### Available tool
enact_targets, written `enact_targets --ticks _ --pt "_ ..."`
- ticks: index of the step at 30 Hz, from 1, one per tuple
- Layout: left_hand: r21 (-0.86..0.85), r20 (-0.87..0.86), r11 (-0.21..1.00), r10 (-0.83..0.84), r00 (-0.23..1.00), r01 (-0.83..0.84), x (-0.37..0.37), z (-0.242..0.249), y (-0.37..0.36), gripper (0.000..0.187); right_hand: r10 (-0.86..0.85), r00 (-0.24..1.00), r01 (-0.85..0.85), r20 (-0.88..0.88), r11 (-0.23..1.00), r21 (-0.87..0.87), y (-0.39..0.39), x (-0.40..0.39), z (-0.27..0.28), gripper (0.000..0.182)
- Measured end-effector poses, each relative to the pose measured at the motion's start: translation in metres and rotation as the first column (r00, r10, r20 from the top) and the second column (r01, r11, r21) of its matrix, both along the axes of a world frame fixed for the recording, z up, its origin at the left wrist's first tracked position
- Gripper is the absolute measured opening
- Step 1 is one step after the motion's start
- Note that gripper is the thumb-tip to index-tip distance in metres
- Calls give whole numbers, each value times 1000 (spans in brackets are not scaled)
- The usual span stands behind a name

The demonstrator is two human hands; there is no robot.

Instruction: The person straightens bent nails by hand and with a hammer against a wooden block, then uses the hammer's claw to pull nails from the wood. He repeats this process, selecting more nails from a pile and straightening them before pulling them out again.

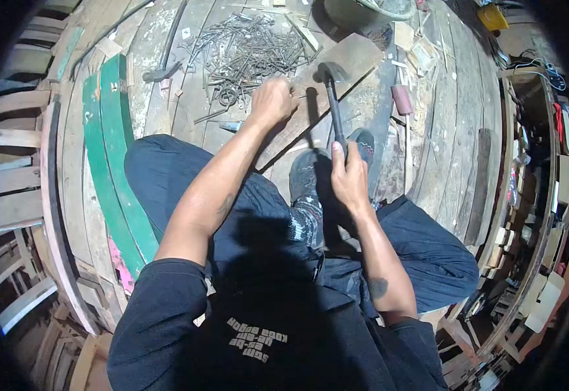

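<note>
The right hand (350, 179) has its grip clamped on a hammer (334, 104), head over a plank (356, 58). The left hand (271, 101) pinches a nail (302, 96) on the plank, beside a nail pile (245, 52).

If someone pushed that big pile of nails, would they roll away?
Probably not far. The nails lie tangled and many look bent, so they would likely snag and slide together. They look like metal, so a handful is probably heavy and stiff.
</note>
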State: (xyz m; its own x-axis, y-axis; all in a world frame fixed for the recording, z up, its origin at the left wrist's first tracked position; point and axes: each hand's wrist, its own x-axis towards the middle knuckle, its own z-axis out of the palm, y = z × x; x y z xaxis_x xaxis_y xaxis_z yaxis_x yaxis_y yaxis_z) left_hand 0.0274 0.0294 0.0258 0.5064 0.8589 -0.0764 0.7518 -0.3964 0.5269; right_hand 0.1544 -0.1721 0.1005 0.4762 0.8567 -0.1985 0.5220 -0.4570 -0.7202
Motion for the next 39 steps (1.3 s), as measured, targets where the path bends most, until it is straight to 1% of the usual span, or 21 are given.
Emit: enact_targets --ticks 2,3,4,6,8,10,13,14,16,18,20,22,25,28,30,31,32,34,36,38,39 --pt "-5 13 1000 0 1000 0 1 0 1 35 27 999 -29 -28 997 -65 -1 0 1 37" --pt "-11 -23 1000 -7 1000 7 2 -1 1 34 22 999 -24 -28 997 -72 -2 0 -3 37" --pt "-18 -58 1000 -16 998 15 2 3 1 34 23 999 -25 -27 997 -73 -2 1 -4 37" --pt "0 -25 999 -35 999 35 0 9 -1 33 37 999 -37 -14 997 -64 -1 2 -5 36" --pt "-13 -72 999 -51 996 50 0 11 -1 34 34 999 -34 -25 999 -19 0 0 -5 36" --pt "16 -35 997 -68 997 69 -1 5 -2 32 16 1000 -16 -27 1000 -17 2 0 0 37" --pt "187 75 981 -57 996 43 -2 -11 3 27 1 1000 -2 -24 999 -39 3 1 4 36" --pt "188 75 981 -58 996 43 -3 -12 3 27 -6 1000 5 -26 999 -42 3 2 4 36" --pt "260 104 965 -72 992 43 -3 -16 3 25 -5 1000 5 -23 1000 -21 2 4 0 35" --pt "253 98 966 -73 992 46 -4 -18 4 25 7 1000 -7 -30 1000 -3 1 5 -1 36" --pt "165 66 986 -35 997 24 -3 -18 5 26 3 1000 -2 -29 1000 4 0 5 -4 36" --pt "179 52 983 -49 997 39 -3 -16 6 28 5 1000 -5 -10 1000 -25 -1 5 -4 36" --pt "91 -10 994 -52 999 53 -4 -4 6 30 2 1000 -3 -31 999 -42 -1 2 0 38" --pt "115 26 992 -45 999 42 -5 -4 5 30 15 999 -18 -35 996 -84 -4 -1 -10 38" --pt "139 7 989 -47 999 45 -6 -8 4 30 60 997 -59 42 997 -39 -8 -2 -20 37" --pt "171 49 984 -53 997 44 -6 -9 4 28 74 997 -72 24 995 -71 -7 -3 -17 37" --pt "201 91 979 -59 994 40 -5 -10 3 27 89 995 -80 54 986 -148 -7 -4 -17 37" --pt "219 79 975 -57 995 39 -5 -14 3 23 96 993 -89 73 991 -100 -9 -6 -20 36" --pt "263 173 964 -96 980 47 -6 -20 3 21 93 994 -88 62 993 -84 -6 -4 -20 35" --pt "284 152 957 -106 983 59 -8 -22 4 20 89 995 -86 51 994 -67 1 -6 -7 35" --pt "315 187 947 -126 974 62 -8 -24 3 19 52 999 -52 9 997 -60 2 -6 2 34"
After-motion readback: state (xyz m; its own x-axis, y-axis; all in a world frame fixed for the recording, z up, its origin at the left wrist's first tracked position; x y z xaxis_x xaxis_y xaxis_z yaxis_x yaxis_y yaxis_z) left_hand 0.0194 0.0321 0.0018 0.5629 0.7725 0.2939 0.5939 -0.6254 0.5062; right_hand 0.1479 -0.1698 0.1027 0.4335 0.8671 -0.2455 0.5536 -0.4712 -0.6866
